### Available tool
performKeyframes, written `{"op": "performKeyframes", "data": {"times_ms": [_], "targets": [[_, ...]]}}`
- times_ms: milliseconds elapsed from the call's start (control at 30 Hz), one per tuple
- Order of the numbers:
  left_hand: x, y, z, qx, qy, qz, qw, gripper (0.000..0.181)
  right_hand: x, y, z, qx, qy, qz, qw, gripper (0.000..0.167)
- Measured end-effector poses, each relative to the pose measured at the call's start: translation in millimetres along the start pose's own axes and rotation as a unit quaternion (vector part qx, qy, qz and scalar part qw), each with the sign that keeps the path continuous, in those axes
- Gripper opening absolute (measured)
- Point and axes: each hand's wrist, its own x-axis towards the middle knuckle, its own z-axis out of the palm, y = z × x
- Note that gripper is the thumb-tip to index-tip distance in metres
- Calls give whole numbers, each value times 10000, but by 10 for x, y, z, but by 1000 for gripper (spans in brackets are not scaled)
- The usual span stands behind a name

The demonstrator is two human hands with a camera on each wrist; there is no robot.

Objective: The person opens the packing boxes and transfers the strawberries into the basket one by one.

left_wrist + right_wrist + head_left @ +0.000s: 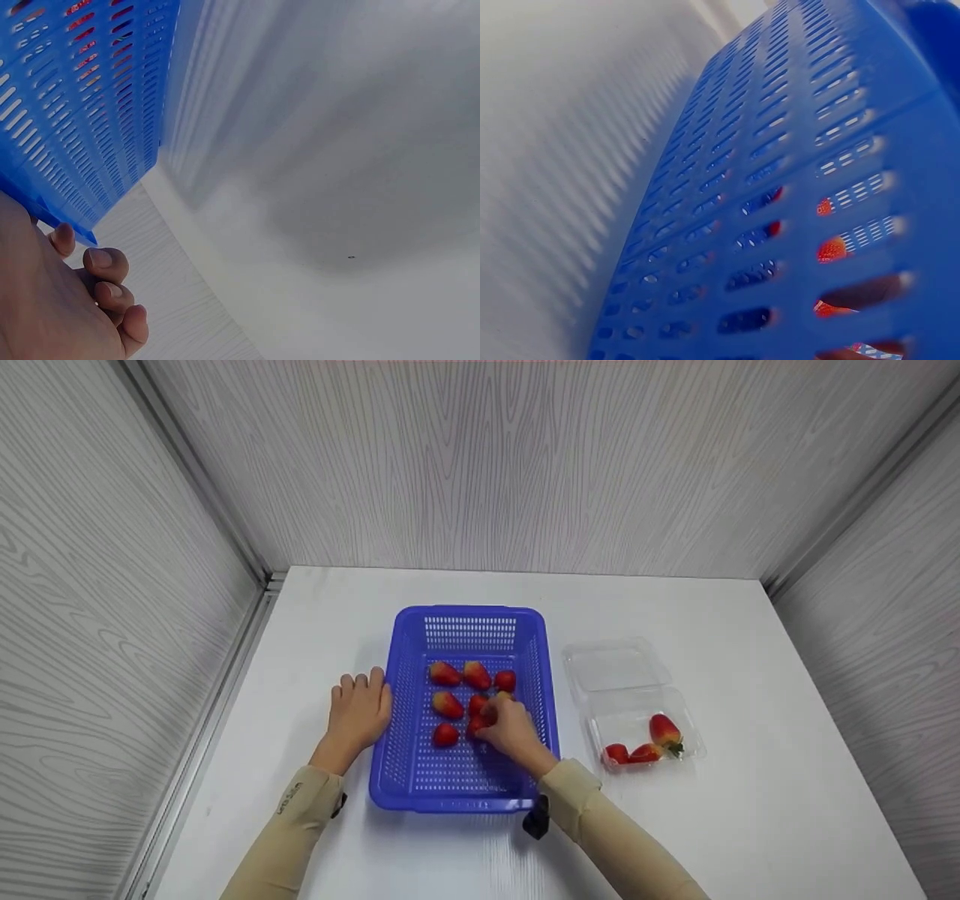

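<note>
A blue plastic basket (465,804) with slotted walls stands on the table, with several red strawberries (448,705) spread over its floor. Reaching over its right side, my right hand (517,733) pinches a strawberry (477,726) low inside. Through the slots in the right wrist view, parts of that hand (862,291) and red fruit (831,250) show. My left hand (358,711) rests against the basket's left rim, fingers loosely bent and not wrapped round it. In the left wrist view its bent fingers (112,296) lie just under the rim.
Right of the basket lies a clear plastic clamshell box (600,720), its lid (615,666) folded back. A few strawberries (664,731) sit in its lower half. Wood-patterned panels (480,465) enclose the white table (780,780) at the back and both sides.
</note>
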Motion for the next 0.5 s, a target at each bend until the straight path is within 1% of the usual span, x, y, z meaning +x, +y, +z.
{"op": "performKeyframes", "data": {"times_ms": [67, 267, 367, 500], "targets": [[7, 2, 2, -8, -34, -29, 10000, 25, -5, -9, -13, 47, 5, 59, 10000, 31], [33, 7, -13, -10, -14, -20, 10000, 26, -25, -67, -75, -300, 232, -110, 9992, 26], [27, 10, -18, -20, -51, -26, 10000, 26, -58, -90, -113, -268, 186, -147, 9994, 26], [3, 9, -15, 23, -85, -58, 9999, 26, -101, -90, -184, -233, 156, -303, 9991, 27]]}}
